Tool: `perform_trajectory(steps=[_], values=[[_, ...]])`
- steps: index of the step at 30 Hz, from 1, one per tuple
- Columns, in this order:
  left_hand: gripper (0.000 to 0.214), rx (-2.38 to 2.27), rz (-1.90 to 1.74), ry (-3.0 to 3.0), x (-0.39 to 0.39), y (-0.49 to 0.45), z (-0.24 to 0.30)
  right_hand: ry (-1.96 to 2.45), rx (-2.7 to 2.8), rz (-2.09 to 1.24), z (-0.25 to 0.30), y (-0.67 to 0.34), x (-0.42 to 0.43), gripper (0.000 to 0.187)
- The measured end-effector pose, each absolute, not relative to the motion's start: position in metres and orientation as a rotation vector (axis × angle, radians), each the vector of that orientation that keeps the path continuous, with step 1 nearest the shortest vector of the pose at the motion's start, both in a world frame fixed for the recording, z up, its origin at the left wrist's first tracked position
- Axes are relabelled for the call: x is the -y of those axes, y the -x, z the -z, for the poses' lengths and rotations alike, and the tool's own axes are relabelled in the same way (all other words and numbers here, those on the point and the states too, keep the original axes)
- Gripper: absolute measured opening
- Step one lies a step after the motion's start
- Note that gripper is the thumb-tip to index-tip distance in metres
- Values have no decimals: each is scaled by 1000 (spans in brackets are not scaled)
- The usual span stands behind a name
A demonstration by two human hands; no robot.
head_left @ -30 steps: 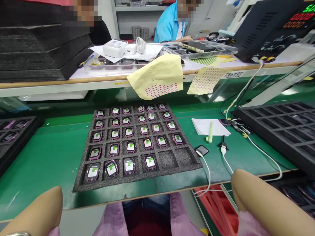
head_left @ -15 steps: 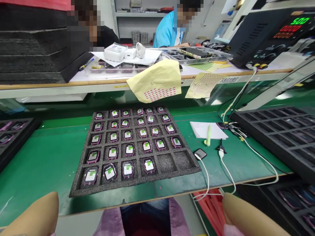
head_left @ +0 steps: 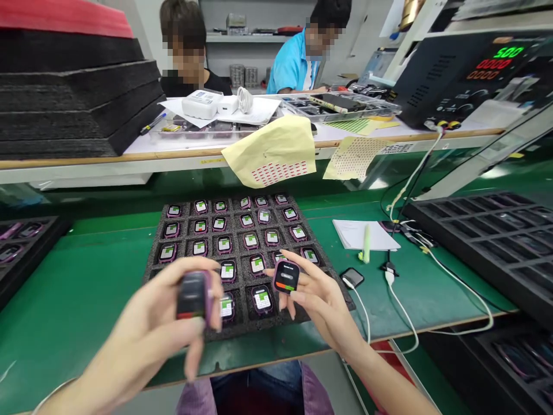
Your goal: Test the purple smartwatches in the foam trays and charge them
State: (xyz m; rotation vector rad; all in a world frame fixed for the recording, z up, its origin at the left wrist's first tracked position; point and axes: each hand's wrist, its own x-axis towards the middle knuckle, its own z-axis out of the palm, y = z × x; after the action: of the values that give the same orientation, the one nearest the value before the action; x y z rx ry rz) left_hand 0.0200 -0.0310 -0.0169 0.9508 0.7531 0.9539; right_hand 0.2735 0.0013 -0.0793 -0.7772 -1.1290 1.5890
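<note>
Head-worn view, facing forward and down over the person's jeans [head_left: 254,380] at the lower edge. We look from behind and above the left hand [head_left: 151,323] and right hand [head_left: 322,297], both close to the lens and in front of the black foam tray [head_left: 242,317]. Past the green workbench [head_left: 99,276], our line of sight runs to the raised shelf [head_left: 135,147] and, well beyond, the grey shelving unit [head_left: 246,39] behind two co-workers [head_left: 287,66].
</note>
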Motion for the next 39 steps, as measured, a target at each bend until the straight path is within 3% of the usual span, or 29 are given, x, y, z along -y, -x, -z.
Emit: perform_trajectory(steps=[6, 15, 25, 30, 39], values=[[30, -718, -772, -994, 10, -62, 45, 752, 1191, -1604, 80, -272, 0, 54], [48, -570, -752, -1077, 12, -64, 60, 938, 1271, -1380, 82, -265, -1, 26], [32, -652, -850, -1077, 8, -69, 61, 926, 1307, -1426, 87, -271, -1, 29], [37, -559, -858, -1082, 7, -66, 61, 886, 1303, -1446, 84, -273, 1, 31], [27, -593, -840, -1094, 11, -67, 58, 868, 1235, -1531, 80, -281, 9, 40]])
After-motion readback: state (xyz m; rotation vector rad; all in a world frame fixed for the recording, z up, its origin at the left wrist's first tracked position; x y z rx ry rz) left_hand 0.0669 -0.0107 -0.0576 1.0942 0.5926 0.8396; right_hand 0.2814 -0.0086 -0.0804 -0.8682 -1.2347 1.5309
